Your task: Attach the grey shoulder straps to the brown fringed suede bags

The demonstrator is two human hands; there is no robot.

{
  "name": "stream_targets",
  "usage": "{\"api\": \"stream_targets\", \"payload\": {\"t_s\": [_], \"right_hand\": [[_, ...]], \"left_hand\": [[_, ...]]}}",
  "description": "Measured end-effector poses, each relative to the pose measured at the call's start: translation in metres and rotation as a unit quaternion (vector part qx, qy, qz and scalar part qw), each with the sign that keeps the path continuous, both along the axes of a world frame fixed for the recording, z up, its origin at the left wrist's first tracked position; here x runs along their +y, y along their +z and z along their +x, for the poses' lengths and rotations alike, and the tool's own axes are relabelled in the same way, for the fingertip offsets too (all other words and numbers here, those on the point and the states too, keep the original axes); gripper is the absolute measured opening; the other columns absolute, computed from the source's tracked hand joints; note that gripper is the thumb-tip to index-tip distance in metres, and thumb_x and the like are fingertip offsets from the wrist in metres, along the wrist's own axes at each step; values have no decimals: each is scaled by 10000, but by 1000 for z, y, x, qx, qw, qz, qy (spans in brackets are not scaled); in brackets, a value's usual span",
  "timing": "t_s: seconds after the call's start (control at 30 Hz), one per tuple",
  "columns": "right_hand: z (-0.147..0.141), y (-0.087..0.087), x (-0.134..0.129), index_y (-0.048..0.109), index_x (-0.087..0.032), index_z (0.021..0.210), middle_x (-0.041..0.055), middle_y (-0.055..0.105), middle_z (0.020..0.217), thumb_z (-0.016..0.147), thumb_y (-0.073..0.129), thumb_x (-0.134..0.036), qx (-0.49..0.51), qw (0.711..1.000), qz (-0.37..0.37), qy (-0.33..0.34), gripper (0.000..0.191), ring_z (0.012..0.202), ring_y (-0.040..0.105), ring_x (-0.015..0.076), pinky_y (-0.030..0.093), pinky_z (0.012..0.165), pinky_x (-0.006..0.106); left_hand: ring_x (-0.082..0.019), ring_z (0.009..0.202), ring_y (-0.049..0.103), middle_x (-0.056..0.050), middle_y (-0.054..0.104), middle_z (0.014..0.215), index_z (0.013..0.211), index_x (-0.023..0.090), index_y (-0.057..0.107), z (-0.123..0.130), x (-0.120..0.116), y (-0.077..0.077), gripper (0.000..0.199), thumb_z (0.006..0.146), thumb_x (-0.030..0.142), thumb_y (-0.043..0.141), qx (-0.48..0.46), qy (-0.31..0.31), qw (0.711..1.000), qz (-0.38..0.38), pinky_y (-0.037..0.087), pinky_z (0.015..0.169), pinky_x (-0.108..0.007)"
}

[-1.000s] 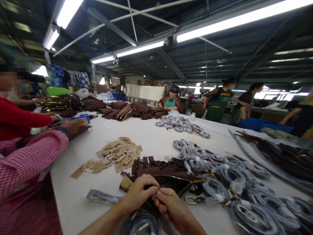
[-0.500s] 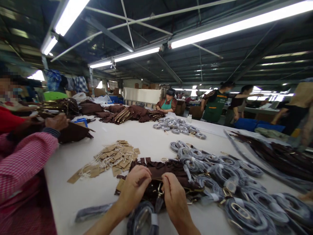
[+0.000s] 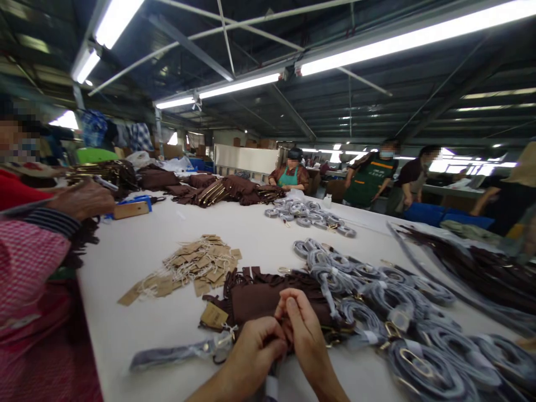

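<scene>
My left hand (image 3: pixel 255 354) and my right hand (image 3: pixel 306 335) meet at the near edge of a dark brown fringed bag (image 3: pixel 255 304). The fingers of both are closed and pressed together; what they pinch is hidden between them. Just below, part of a wrapped strap with a white band (image 3: pixel 271 386) shows between my wrists. A tan card tag (image 3: pixel 214 316) lies at the bag's left corner. Left of my left hand, another plastic-wrapped strap (image 3: pixel 167 355) with a metal end lies on the white table (image 3: pixel 138 329).
A heap of tan tags with white strings (image 3: pixel 201 262) lies beyond the bag. Coiled wrapped straps with gold clasps (image 3: pixel 377 296) crowd the right side. Brown bags (image 3: pixel 234 190) are piled at the back. A co-worker's hand (image 3: pixel 84 200) is at the left, near a phone (image 3: pixel 131 209).
My hands have come together and moved slightly right and down, covering the gold clasp that showed between them. The co-worker at left has lowered the brown piece, and a phone now shows.
</scene>
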State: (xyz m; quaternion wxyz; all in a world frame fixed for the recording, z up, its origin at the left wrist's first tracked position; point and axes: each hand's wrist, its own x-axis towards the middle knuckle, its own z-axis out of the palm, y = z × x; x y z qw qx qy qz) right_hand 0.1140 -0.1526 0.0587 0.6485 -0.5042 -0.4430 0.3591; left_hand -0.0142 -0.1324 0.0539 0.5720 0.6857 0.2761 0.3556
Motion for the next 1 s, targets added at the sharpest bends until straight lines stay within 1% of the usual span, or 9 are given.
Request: {"api": "stream_targets", "payload": {"t_s": [0.07, 0.13, 0.2, 0.3, 0.4, 0.53, 0.7, 0.87, 1.0], "right_hand": [[8, 0, 3, 585, -223, 961, 38, 625, 875, 723, 586, -744, 76, 997, -29, -16, 573, 714, 599, 164, 445, 494, 241], [17, 0, 4, 621, -202, 923, 74, 640, 940, 630, 646, -770, 94, 993, -68, -29, 639, 817, 630, 208, 474, 504, 245], [23, 1, 4, 657, -171, 878, 71, 653, 844, 577, 700, -751, 67, 991, -114, 2, 655, 670, 611, 172, 409, 429, 219], [20, 2, 1, 684, -143, 877, 20, 627, 672, 620, 724, -685, 37, 984, -149, 85, 602, 424, 434, 58, 253, 371, 193], [11, -1, -1, 692, -140, 867, -39, 536, 560, 671, 736, -620, 59, 981, -141, 122, 520, 401, 356, 28, 189, 385, 187], [3, -5, -1, 699, -137, 858, -82, 429, 493, 636, 778, -600, 111, 976, -141, 120, 520, 423, 294, 25, 143, 392, 180], [3, -7, 1, 691, -142, 832, -103, 382, 446, 636, 786, -589, 119, 975, -140, 123, 497, 393, 225, 19, 102, 381, 189], [5, -12, 2, 695, -146, 864, -75, 455, 511, 688, 769, -543, 99, 978, -127, 130, 441, 415, 305, 30, 166, 390, 193], [5, -13, 1, 674, -147, 830, -77, 448, 514, 717, 742, -545, 63, 983, -118, 128, 419, 410, 320, 33, 175, 387, 194]], "left_hand": [[-114, 571, 441, 12, 529, 594, 629, 160, 554, 0, 3, -2, 102, 714, 217, 554, -3, 39, 999, -18, 330, 545, -221], [-110, 536, 437, 13, 526, 576, 655, 160, 553, 0, 6, -3, 123, 726, 260, 552, -10, 52, 998, -34, 326, 523, -220], [-108, 526, 443, 11, 533, 576, 669, 160, 554, -2, 8, -4, 129, 725, 276, 553, -15, 54, 998, -40, 335, 518, -217], [-102, 527, 426, 20, 508, 568, 646, 166, 532, -3, 7, -5, 124, 719, 264, 552, -27, 49, 998, -28, 327, 517, -212], [-102, 547, 428, 16, 513, 589, 641, 164, 528, -3, 5, -6, 113, 726, 237, 544, -33, 36, 999, -16, 323, 530, -212], [-103, 568, 439, 4, 540, 622, 634, 158, 535, -3, 4, -5, 95, 715, 208, 534, -30, 15, 999, -13, 334, 548, -215], [-97, 546, 431, 16, 521, 603, 637, 162, 531, -3, 4, -7, 94, 716, 211, 526, -21, 8, 999, -27, 335, 534, -208], [-98, 545, 461, -9, 589, 656, 684, 159, 549, -2, 6, -15, 74, 732, 210, 524, -23, 1, 999, -40, 350, 522, -201], [-94, 529, 470, -28, 643, 685, 691, 153, 560, -1, 5, -13, 63, 706, 191, 513, -26, -2, 998, -49, 365, 511, -198]]}}
